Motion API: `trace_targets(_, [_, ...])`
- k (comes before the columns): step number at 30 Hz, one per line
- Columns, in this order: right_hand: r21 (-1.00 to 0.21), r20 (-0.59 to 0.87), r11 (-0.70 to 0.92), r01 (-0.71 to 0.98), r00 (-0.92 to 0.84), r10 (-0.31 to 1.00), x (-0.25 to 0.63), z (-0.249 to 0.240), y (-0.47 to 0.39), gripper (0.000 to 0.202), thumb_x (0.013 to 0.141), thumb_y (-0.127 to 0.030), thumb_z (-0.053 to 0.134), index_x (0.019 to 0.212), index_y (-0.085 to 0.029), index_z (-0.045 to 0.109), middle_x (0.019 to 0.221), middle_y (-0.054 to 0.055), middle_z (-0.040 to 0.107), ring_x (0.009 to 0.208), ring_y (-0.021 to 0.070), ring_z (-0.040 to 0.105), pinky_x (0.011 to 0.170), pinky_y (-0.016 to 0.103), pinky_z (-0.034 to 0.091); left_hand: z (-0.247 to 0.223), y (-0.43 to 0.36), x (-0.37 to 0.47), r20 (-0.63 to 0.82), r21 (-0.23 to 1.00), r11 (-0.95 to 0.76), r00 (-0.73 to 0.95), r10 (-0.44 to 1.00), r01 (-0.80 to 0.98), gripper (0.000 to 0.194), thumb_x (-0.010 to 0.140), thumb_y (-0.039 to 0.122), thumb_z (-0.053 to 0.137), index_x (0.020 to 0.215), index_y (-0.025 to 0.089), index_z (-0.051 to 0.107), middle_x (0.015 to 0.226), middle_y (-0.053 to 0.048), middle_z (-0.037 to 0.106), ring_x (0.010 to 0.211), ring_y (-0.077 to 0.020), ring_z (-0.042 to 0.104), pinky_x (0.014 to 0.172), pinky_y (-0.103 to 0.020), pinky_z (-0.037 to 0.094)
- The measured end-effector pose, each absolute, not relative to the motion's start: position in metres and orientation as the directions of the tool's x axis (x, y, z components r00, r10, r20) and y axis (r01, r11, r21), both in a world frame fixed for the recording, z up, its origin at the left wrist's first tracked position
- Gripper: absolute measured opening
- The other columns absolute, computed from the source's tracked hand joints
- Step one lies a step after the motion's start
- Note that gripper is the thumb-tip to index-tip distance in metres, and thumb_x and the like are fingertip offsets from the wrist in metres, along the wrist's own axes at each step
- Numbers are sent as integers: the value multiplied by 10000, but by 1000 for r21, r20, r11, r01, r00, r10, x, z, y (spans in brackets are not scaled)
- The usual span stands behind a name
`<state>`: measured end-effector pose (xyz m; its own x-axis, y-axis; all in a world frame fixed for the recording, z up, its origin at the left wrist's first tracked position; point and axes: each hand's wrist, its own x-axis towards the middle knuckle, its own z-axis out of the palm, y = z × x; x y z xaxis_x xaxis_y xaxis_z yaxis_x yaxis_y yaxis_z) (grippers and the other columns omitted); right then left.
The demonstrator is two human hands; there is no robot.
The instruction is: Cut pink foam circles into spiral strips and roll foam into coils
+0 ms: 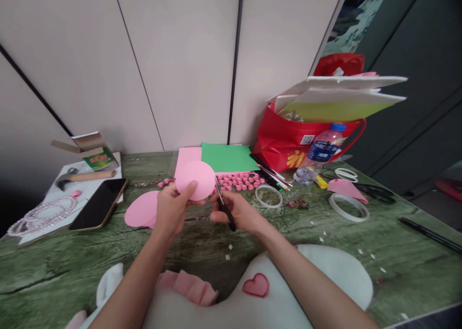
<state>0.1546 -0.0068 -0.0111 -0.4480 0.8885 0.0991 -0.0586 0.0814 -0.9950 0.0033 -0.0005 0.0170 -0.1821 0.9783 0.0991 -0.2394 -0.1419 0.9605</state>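
Observation:
A pink paper circle (195, 177) is pinched in my left hand (172, 206), thumb on its front face. Closed around the black handles of a pair of scissors (225, 211) is my right hand (234, 208); the blades point up along the circle's right edge. Whether the blades touch the paper I cannot tell. More pink paper rounds (140, 209) lie on the table just left of my left hand. Behind both hands, many small pink balls (241, 181) are spread in front of a green sheet (229, 158) and a pink sheet (186, 157).
On the left are a phone (99, 204), a hammer (86, 176), a bead string (46, 216) and a small box (99, 158). Tape rolls (269, 205), a water bottle (319, 156), pens (276, 175) and a red bag (277, 141) stand or lie right. Paper scraps dot the table (288, 228).

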Motion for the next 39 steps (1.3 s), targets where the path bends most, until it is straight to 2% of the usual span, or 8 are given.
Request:
trace_targets(3, [-991, 131, 117, -58, -442, 887, 156, -8, -6, 428, 533, -408, 706, 808, -150, 503, 623, -39, 494, 545, 82, 434, 491, 199, 328, 15, -1, 4, 89, 975, -118, -155, 984, -186, 270, 529, 283, 705, 687, 75, 635, 704, -57, 651, 587, -160, 586, 430, -276, 542])
trace_targets(14, [-980, 196, 170, -98, -438, 877, 156, -4, -7, 315, 635, -405, 640, 725, -146, 486, 624, -32, 459, 565, 80, 418, 511, 199, 331, 19, -4, 4, 81, 992, -92, -130, 988, -84, 350, 508, 310, 712, 755, 68, 658, 638, -54, 650, 562, -183, 605, 370, -231, 500])
trace_targets(21, [-979, 200, 171, -107, -423, 884, 154, -4, -8, 322, 627, -421, 640, 718, -152, 489, 616, -34, 455, 564, 84, 410, 513, 204, 324, 18, -4, 3, 91, 992, -100, -113, 989, -80, 342, 529, 315, 700, 771, 77, 662, 658, -54, 659, 533, -166, 597, 368, -228, 487])
trace_targets(28, [-977, 210, 180, -110, -425, 880, 154, -5, -7, 320, 620, -405, 652, 707, -152, 475, 611, -39, 446, 553, 81, 404, 505, 201, 314, 17, -3, 3, 109, 992, -115, -118, 987, -45, 255, 538, 267, 695, 733, 104, 673, 601, -19, 646, 425, -121, 554, 373, -229, 481])
trace_targets(39, [-975, 216, 173, -140, -421, 881, 154, -4, -8, 312, 626, -387, 655, 765, -151, 506, 661, -21, 480, 592, 97, 436, 534, 209, 346, 18, -4, 3, 139, 990, -140, -110, 984, -1, 170, 565, 239, 672, 687, 121, 662, 537, 8, 624, 387, -119, 538, 379, -239, 483])
